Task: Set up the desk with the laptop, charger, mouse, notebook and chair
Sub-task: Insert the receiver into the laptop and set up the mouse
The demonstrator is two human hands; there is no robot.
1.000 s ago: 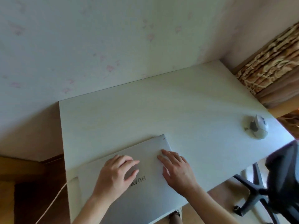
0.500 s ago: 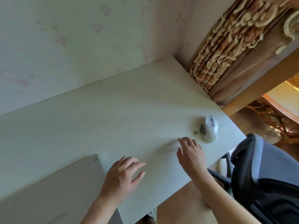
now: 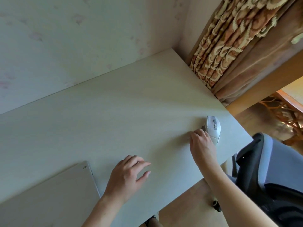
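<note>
A white computer mouse (image 3: 213,128) lies near the right end of the pale desk (image 3: 124,115). My right hand (image 3: 201,142) reaches to its left side, fingertips at the mouse's edge and curled down; whether they grip it is unclear. My left hand (image 3: 128,176) hovers over the desk's front part with fingers apart, holding nothing. The closed silver laptop (image 3: 49,195) lies flat at the lower left, clear of both hands. A grey and black office chair (image 3: 268,171) stands off the desk's right front corner.
A wall runs along the desk's back edge. A patterned brown curtain (image 3: 232,40) hangs at the desk's right end, beside a wooden post (image 3: 265,89). Wooden floor shows below the desk's front edge.
Both hands left the laptop lid. The view swung right, and my right hand travelled across the desk to the mouse. My left hand followed and now hovers beside the laptop.
</note>
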